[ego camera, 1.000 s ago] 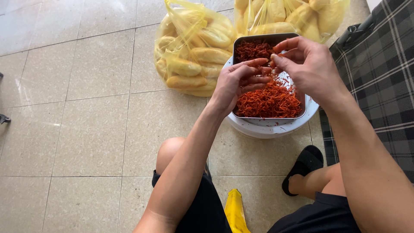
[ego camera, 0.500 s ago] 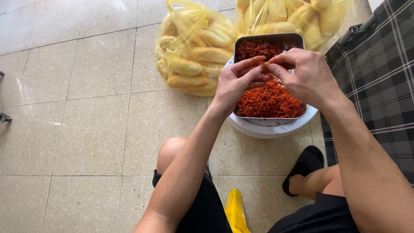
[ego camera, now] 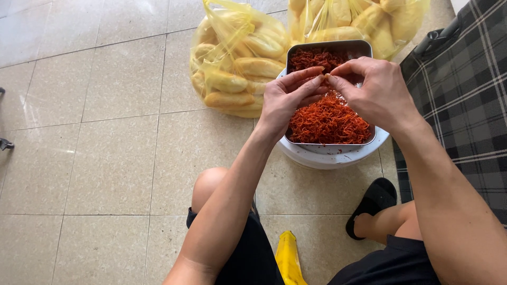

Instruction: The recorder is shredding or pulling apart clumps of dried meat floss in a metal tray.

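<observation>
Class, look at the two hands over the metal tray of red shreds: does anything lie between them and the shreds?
Nothing visible does. The left hand and right hand are directly over the red shreds, fingertips meeting above the uncovered tray.

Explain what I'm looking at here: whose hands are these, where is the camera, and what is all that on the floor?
No machine here: a person sits low over a tiled floor, and a camera worn on the head looks down, so you see their own arms and knees. The left hand and right hand meet fingertip to fingertip above a metal tray of red shredded food, pinching a few strands between them. The tray rests on a white round tub. Behind it lie two yellow plastic bags of bread rolls. A black sandal and a checked cloth are at the right.
</observation>
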